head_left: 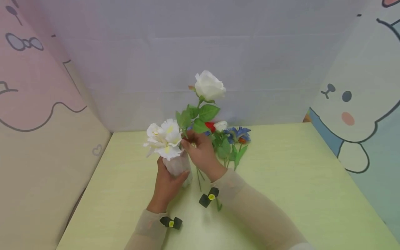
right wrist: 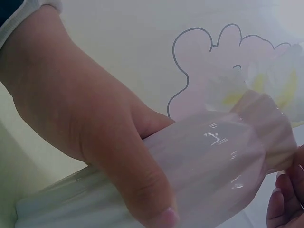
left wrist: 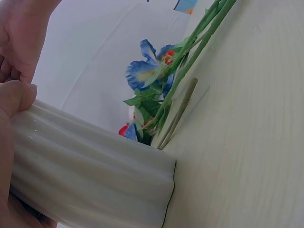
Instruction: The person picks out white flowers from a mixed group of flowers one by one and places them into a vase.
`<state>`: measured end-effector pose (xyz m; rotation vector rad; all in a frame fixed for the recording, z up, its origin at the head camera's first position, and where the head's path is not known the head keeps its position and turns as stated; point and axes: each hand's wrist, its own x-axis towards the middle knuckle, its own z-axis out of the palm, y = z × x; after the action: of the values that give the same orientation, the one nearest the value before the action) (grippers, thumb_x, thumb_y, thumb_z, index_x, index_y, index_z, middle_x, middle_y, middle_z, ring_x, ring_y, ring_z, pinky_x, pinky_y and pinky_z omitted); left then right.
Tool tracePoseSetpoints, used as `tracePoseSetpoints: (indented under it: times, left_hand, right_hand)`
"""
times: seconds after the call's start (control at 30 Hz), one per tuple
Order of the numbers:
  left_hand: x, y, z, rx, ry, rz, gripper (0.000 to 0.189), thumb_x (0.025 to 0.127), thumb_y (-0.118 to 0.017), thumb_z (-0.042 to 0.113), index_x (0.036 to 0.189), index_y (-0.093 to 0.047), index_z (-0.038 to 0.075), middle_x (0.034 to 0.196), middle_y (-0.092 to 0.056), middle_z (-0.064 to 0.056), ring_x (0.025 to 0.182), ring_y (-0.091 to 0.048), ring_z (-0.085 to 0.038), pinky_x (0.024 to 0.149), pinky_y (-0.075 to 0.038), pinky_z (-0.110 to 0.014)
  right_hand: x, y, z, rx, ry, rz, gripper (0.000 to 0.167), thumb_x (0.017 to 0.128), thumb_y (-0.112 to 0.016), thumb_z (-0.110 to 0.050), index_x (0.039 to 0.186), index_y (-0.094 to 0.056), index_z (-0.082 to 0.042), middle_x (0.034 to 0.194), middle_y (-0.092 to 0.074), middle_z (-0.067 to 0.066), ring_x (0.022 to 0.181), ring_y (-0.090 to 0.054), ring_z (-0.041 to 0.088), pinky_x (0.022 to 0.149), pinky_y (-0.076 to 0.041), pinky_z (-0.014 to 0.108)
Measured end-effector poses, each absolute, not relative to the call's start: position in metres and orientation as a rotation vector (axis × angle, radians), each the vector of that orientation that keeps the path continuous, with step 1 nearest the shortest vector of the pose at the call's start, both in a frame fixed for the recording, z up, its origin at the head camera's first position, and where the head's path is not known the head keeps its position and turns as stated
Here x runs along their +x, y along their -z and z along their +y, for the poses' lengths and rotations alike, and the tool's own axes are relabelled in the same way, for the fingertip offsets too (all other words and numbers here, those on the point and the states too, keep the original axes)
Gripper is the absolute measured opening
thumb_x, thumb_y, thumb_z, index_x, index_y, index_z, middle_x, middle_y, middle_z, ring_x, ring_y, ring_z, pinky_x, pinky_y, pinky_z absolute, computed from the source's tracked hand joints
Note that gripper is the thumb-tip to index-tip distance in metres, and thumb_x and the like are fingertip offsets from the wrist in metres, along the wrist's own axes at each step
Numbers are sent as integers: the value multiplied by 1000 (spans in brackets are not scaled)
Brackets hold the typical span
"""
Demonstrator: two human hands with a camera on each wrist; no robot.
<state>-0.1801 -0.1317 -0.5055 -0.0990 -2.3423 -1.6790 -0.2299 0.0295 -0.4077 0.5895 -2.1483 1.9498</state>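
Observation:
My left hand (head_left: 167,185) grips a white ribbed vase (head_left: 176,164) around its body; in the left wrist view the vase (left wrist: 90,166) has its base down at the tabletop. A white ruffled flower with yellow touches (head_left: 164,139) leans out over the left of the mouth. At the rim, my right hand (head_left: 203,152) pinches the leafy green stem of a white rose (head_left: 209,86), whose bloom rises high above. The right wrist view shows the left thumb across the vase (right wrist: 213,152) and the right fingertips (right wrist: 280,204) close by its flared mouth. The stem's lower end is hidden.
Behind the right hand lie more artificial flowers on the pale yellow table (head_left: 281,180): a blue flower (head_left: 238,134), a red bloom (head_left: 210,126) and a smaller white one (head_left: 221,125). Their green stems point toward me. A plain pale backdrop (head_left: 125,69) stands along the table's far edge.

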Motion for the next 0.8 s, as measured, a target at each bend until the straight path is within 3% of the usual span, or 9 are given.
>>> tracePoseSetpoints:
  times: [0.2,0.37,0.6,0.8]
  left_hand:
    - [-180,505,-131,-104,1629,-2346,103,80,-89,17,156,-21,10,138,-50,-20,118,-54,-35,99,-42,-54]
    - [-180,505,-130,-84,1614,-2351,101,79,-90,17,154,-23,7,137,-51,-21,117,-54,-36,99,-43,-55]
    - [-182,508,-131,-102,1599,-2337,101,77,-90,16,153,-24,6,137,-51,-23,117,-54,-38,99,-42,-55]
    - [-185,510,-132,-119,1604,-2328,103,77,-90,17,154,-23,8,137,-51,-21,115,-55,-36,98,-43,-55]
  right_hand:
    - [-232,404,30,562,-2167,-2010,21,98,-65,-1,115,-63,11,120,-66,23,118,-64,39,99,-52,42]
    - [-236,402,32,566,-2209,-1941,10,95,-64,6,105,-63,9,113,-63,19,110,-67,40,93,-55,40]
    - [-238,403,33,623,-2225,-1907,20,99,-58,8,116,-60,17,127,-53,25,101,-68,43,92,-55,50]
    - [-240,405,30,631,-2173,-1902,14,99,-67,0,109,-69,8,110,-69,18,108,-69,30,95,-54,40]
